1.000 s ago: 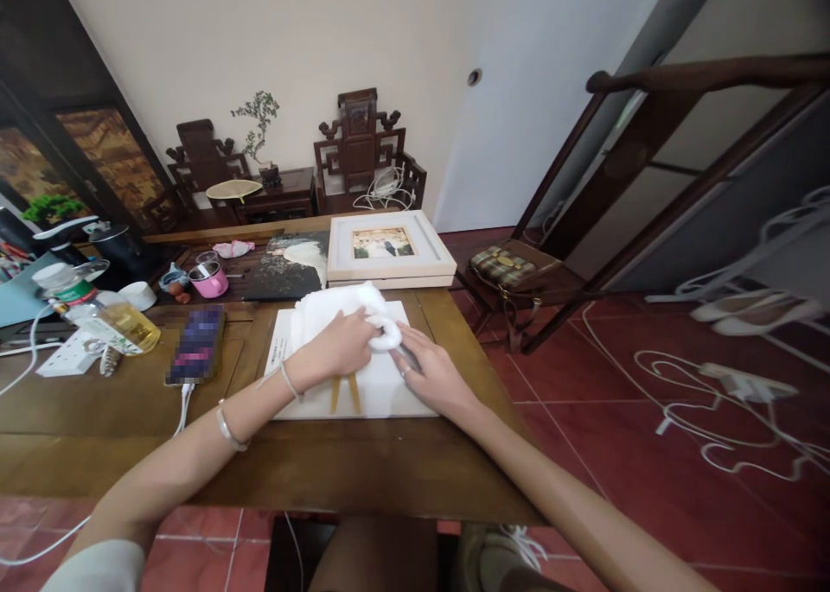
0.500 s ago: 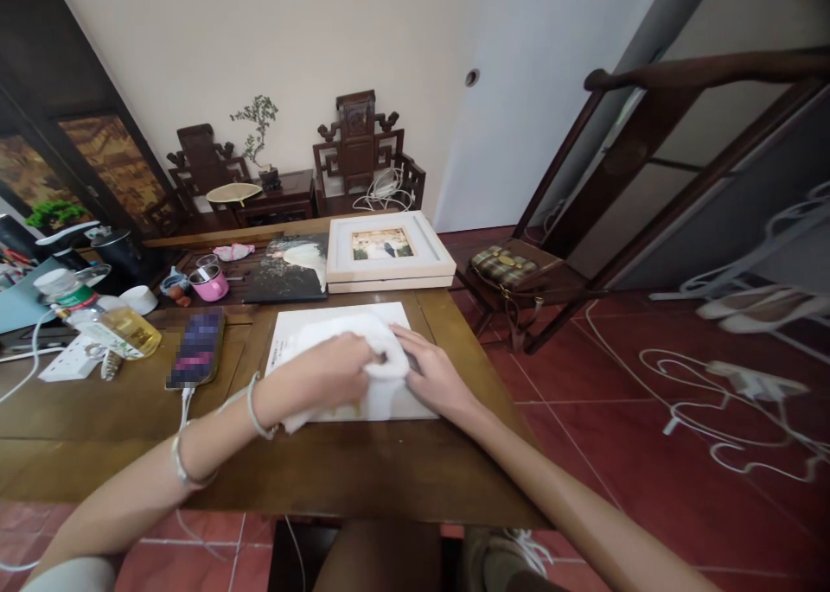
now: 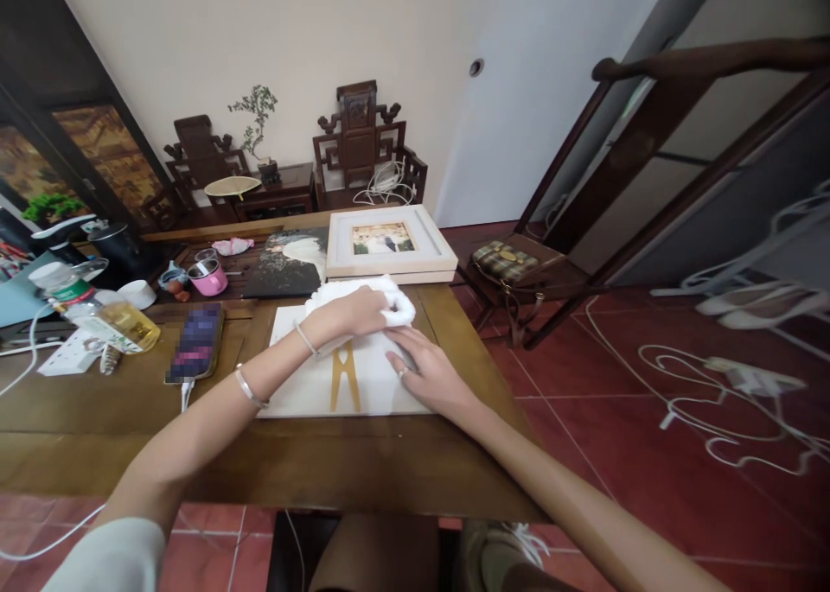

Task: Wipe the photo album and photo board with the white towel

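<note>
A folded white cloth (image 3: 400, 310) lies on the far part of a flat white board (image 3: 291, 385) on the wooden table. My left hand (image 3: 360, 313) is closed on the cloth and presses it down against the board. Below it, a yellow shape like a clothes peg (image 3: 345, 380) shows on the board's surface. My right hand (image 3: 431, 372), with a ring on one finger, rests on the board's right edge, fingers stretched out and close to the cloth. My left hand and the cloth cover the board's far portion.
Just behind the board stand a framed picture (image 3: 389, 255) and a dark picture with a white figure (image 3: 289, 264). To the left are a phone (image 3: 194, 343) on a cable, a bottle (image 3: 120, 322), a power strip (image 3: 70, 356) and a pink cup (image 3: 207, 276). A chair (image 3: 571, 194) stands right.
My left hand has pushed the cloth away from me towards the framed picture, uncovering the yellow shape. My right hand stays at the board's right edge.
</note>
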{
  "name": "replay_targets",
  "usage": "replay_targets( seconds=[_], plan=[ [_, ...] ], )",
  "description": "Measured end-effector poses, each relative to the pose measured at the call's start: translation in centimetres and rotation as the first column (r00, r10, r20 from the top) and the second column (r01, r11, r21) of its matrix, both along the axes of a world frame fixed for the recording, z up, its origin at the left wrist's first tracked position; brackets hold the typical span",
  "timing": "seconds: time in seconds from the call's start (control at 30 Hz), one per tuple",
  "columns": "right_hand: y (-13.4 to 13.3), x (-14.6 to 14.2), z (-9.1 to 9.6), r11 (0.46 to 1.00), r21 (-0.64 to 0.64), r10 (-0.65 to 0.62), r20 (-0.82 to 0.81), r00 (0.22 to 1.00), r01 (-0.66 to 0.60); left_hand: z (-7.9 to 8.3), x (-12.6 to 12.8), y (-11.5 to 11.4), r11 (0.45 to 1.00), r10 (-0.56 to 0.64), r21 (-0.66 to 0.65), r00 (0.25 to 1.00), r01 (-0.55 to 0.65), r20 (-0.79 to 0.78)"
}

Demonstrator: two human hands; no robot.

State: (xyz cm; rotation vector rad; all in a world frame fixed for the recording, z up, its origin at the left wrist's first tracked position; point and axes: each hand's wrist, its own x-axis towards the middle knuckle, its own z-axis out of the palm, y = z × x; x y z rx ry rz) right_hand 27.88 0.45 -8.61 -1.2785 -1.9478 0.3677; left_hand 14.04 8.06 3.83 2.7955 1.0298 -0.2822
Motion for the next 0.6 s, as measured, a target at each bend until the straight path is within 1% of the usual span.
replay_targets(
  seconds=[0.07, 0.13, 0.2, 0.3, 0.37, 0.4, 0.47, 0.53, 0.6],
  plan=[
    [0.0, -0.1, -0.1, 1.000, -0.011, -0.006, 0.005, 1.000, 0.006, 0.3, -1.5, -0.2, 0.999, 0.032, 0.013, 0.998, -0.031, -0.055],
    [0.1, -0.1, -0.3, 1.000, -0.015, -0.011, -0.001, 1.000, 0.011, 0.3, -3.0, -1.2, 0.999, 0.042, 0.025, 0.996, -0.040, -0.076],
    [0.1, 0.0, -0.4, 1.000, -0.007, -0.010, -0.011, 1.000, 0.009, -0.3, -4.1, -3.1, 0.998, -0.012, 0.055, 0.997, 0.017, -0.081],
    [0.1, 0.1, -0.7, 1.000, 0.010, 0.001, -0.002, 1.000, -0.001, -1.7, -5.0, -6.6, 0.981, -0.152, 0.109, 0.985, 0.161, -0.086],
    [0.1, 0.2, -0.7, 1.000, 0.012, 0.001, 0.017, 1.000, -0.001, -2.2, -5.2, -8.0, 0.971, -0.202, 0.109, 0.975, 0.211, -0.088],
    [0.1, 0.2, -0.7, 1.000, 0.011, 0.001, 0.022, 1.000, -0.001, -2.3, -5.2, -8.1, 0.974, -0.196, 0.098, 0.977, 0.204, -0.085],
    [0.1, 0.2, -0.7, 1.000, 0.004, 0.002, 0.018, 1.000, -0.002, -2.3, -5.0, -7.1, 0.985, -0.150, 0.075, 0.986, 0.156, -0.075],
    [0.0, 0.1, -0.6, 1.000, -0.008, 0.002, 0.003, 1.000, -0.002, -2.2, -4.9, -5.1, 0.991, -0.098, 0.083, 0.995, 0.101, -0.034],
    [0.0, 0.0, -0.5, 1.000, -0.020, -0.004, -0.009, 1.000, 0.004, -2.2, -4.9, -2.9, 0.987, -0.084, 0.139, 0.996, 0.077, 0.040]
  ],
)
